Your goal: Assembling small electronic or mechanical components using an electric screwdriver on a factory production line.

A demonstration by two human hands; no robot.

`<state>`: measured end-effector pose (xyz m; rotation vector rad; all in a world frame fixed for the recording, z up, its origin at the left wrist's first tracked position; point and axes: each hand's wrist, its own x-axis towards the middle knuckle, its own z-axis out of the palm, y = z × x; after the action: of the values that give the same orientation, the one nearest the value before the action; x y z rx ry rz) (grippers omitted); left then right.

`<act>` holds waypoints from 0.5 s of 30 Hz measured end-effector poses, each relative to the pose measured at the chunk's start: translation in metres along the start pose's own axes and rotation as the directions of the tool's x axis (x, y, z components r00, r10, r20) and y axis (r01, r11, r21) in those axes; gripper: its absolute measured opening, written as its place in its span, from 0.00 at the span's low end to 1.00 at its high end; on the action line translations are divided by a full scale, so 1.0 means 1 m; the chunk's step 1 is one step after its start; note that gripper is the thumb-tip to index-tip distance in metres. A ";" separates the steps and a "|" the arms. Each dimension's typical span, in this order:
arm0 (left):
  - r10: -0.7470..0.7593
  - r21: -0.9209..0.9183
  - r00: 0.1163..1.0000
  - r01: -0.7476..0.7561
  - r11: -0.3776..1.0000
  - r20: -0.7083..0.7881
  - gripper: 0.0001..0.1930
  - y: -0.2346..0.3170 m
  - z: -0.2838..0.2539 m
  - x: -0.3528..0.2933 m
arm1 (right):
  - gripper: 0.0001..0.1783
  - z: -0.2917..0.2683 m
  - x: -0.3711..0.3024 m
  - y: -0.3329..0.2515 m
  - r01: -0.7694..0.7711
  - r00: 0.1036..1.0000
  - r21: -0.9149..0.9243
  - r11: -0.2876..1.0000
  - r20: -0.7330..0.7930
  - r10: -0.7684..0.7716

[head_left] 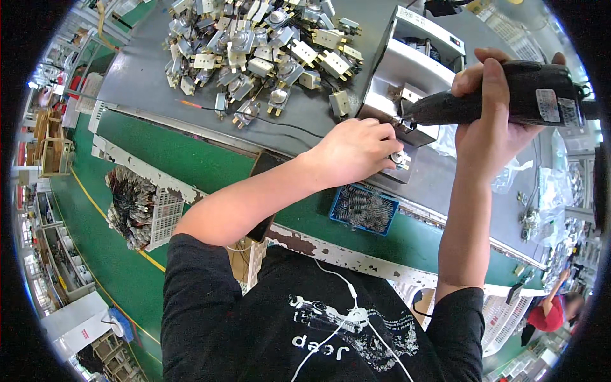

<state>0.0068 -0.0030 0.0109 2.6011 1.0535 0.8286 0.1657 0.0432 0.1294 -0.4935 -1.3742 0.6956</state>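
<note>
My right hand [493, 124] is wrapped round a black powered screwdriver [531, 89], held nearly level with its tip pointing left. That tip meets the front of a silver metal box machine [377, 86], probably a screw feeder, with a small switch on its top edge. My left hand [356, 148] is closed on a small metal part with brass-coloured prongs [400, 159], just below the screwdriver tip. The fingers cover much of this part. Whether a screw sits on the tip is too small to tell.
Many similar pronged parts [261, 54] are heaped at the bench's far left. A blue tray [333, 207] of coil springs [364, 210] sits near the front edge. A black cable [286, 124] crosses the bench. Clear plastic bags [550, 204] lie at right. A person in red [547, 315] is beyond.
</note>
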 end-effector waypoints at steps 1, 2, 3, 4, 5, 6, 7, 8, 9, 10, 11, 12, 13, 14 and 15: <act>0.004 -0.001 1.000 -0.004 1.000 -0.001 0.13 0.000 0.000 0.000 | 0.46 0.000 0.000 0.000 0.008 1.000 -0.030 1.000 0.014 -0.008; 0.008 -0.002 1.000 -0.008 1.000 -0.003 0.13 0.000 0.000 0.000 | 0.46 0.000 0.000 0.001 0.010 1.000 -0.030 1.000 0.014 -0.010; 0.009 -0.001 1.000 -0.009 1.000 -0.004 0.13 0.000 0.001 0.000 | 0.46 0.000 0.001 0.003 0.001 0.999 -0.045 0.999 0.033 0.000; 0.008 -0.002 1.000 -0.008 1.000 -0.003 0.13 -0.001 0.002 -0.001 | 0.47 0.000 0.001 0.004 -0.009 0.999 -0.059 0.998 0.053 0.012; 0.006 -0.004 1.000 -0.006 1.000 -0.002 0.13 -0.001 0.002 -0.001 | 0.47 0.002 0.001 0.004 -0.007 0.998 -0.057 0.998 0.055 0.010; 0.005 -0.001 1.000 -0.005 1.000 -0.004 0.13 -0.001 0.002 -0.001 | 0.44 0.004 0.001 0.004 0.007 0.999 -0.050 0.999 0.048 -0.005; 0.003 -0.003 1.000 -0.003 1.000 0.004 0.13 -0.002 0.003 -0.001 | 0.42 0.007 0.000 0.004 0.020 0.999 -0.044 0.999 0.042 -0.018; 0.000 -0.004 1.000 0.000 1.000 0.013 0.13 -0.002 0.003 -0.002 | 0.42 0.012 -0.001 0.004 0.020 0.999 -0.043 0.999 0.044 -0.018; -0.001 -0.004 1.000 0.001 1.000 0.011 0.13 -0.002 0.003 -0.002 | 0.38 0.018 -0.004 0.004 0.033 0.999 -0.079 0.996 -0.035 -0.036; -0.002 0.003 1.000 0.002 1.000 0.016 0.13 -0.002 0.003 -0.001 | 0.34 0.021 -0.005 0.004 0.042 0.992 -0.117 0.992 -0.113 -0.056; -0.004 0.010 1.000 0.004 1.000 0.020 0.14 -0.001 0.003 -0.001 | 0.34 0.021 -0.005 0.005 0.043 0.992 -0.117 0.992 -0.112 -0.056; -0.003 0.010 1.000 0.003 1.000 0.019 0.14 0.000 0.002 0.000 | 0.30 0.022 -0.005 0.007 0.108 0.983 -0.134 0.985 -0.133 -0.126; -0.006 0.020 1.000 0.005 1.000 0.023 0.14 0.001 0.001 0.001 | 0.27 0.023 -0.005 0.009 0.170 0.970 -0.150 0.974 -0.151 -0.193; -0.008 0.031 1.000 0.008 1.000 0.026 0.14 0.002 0.001 0.001 | 0.27 0.024 -0.006 0.010 0.170 0.970 -0.150 0.974 -0.151 -0.192; -0.009 0.031 1.000 0.008 0.999 0.026 0.14 0.002 0.001 0.001 | 0.24 0.025 -0.006 0.011 0.207 0.967 -0.155 0.966 -0.116 -0.226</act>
<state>0.0088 -0.0036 0.0113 2.6232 1.0781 0.7804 0.1386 0.0447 0.1209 -0.4834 -1.3334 0.3814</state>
